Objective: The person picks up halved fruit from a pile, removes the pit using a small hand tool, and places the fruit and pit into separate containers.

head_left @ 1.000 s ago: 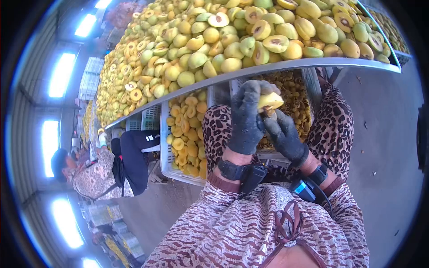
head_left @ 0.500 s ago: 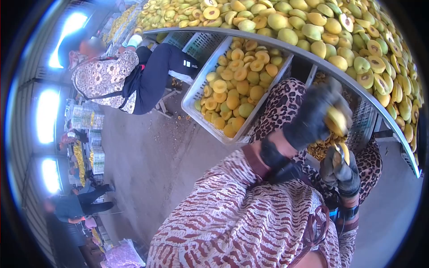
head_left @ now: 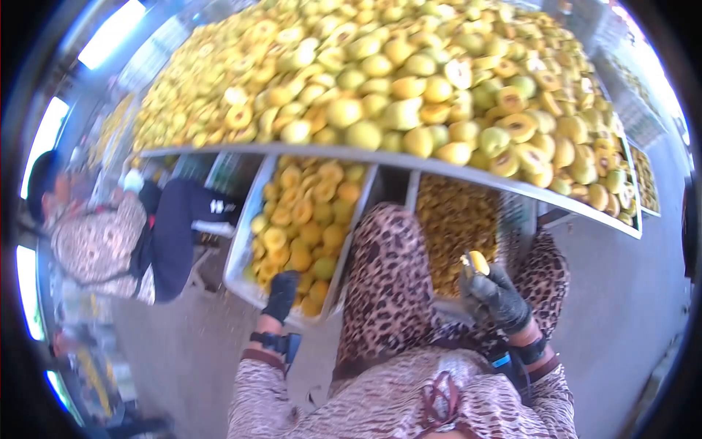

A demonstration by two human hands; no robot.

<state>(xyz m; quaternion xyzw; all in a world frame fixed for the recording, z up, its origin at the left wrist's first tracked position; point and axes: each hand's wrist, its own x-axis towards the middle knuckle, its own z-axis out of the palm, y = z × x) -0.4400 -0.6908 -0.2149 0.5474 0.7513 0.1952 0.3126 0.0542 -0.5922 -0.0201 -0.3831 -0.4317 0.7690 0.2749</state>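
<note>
My left hand (head_left: 281, 294), in a dark glove, is at the near edge of a white crate (head_left: 245, 252) of halved yellow fruit (head_left: 300, 256). Its fingers are blurred, so their shape and any hold are unclear. My right hand (head_left: 501, 300), in a grey glove, is closed on a yellow fruit piece (head_left: 479, 263), with something small and pale beside the piece. That hand is over my lap, near a crate of small brown-orange pieces (head_left: 457, 227) between my knees.
A large table with a raised metal rim (head_left: 439, 164) bears a heap of halved fruit (head_left: 365, 80). To the left sits another person (head_left: 110, 241) in a patterned top. More crates stand under the table.
My left hand has moved away from my right hand, to the crate of halves, and the fruit seen at it earlier no longer shows. The view has turned toward the table.
</note>
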